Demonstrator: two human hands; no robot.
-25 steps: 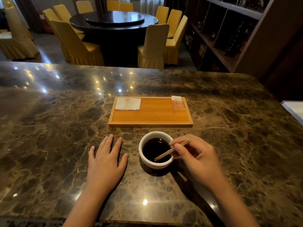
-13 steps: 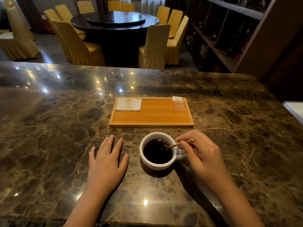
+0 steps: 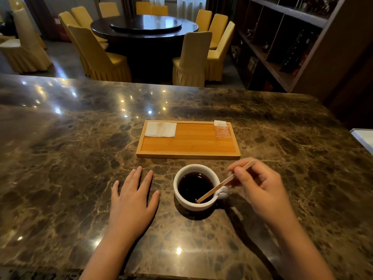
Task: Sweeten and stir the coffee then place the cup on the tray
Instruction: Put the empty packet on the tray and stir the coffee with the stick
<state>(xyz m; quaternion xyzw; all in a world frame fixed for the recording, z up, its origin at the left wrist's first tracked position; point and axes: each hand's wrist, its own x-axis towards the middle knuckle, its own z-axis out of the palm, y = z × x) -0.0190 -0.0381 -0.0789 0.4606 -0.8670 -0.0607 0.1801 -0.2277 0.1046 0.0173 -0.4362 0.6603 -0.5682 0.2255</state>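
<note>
A white cup [image 3: 182, 202] of black coffee stands on the marble counter, its handle turned to the right. My right hand [image 3: 260, 186] pinches a thin wooden stir stick [image 3: 220, 183] whose lower end dips into the coffee near the cup's front right. My left hand [image 3: 132, 201] lies flat on the counter just left of the cup, fingers spread, holding nothing. Behind the cup sits the wooden tray [image 3: 189, 144], with a white napkin [image 3: 160, 129] in its far left corner and an orange sugar sachet [image 3: 222, 129], torn at the top, in its far right corner.
The marble counter [image 3: 60, 158] stretches wide on both sides. A white surface edge [image 3: 364, 138] shows at the far right. Beyond the counter stand a round dark table [image 3: 144, 27], yellow-covered chairs [image 3: 99, 55] and dark shelving [image 3: 282, 37].
The stick left the coffee, lifted to the cup's right rim, and now dips back in at the front right. My left hand has stayed flat.
</note>
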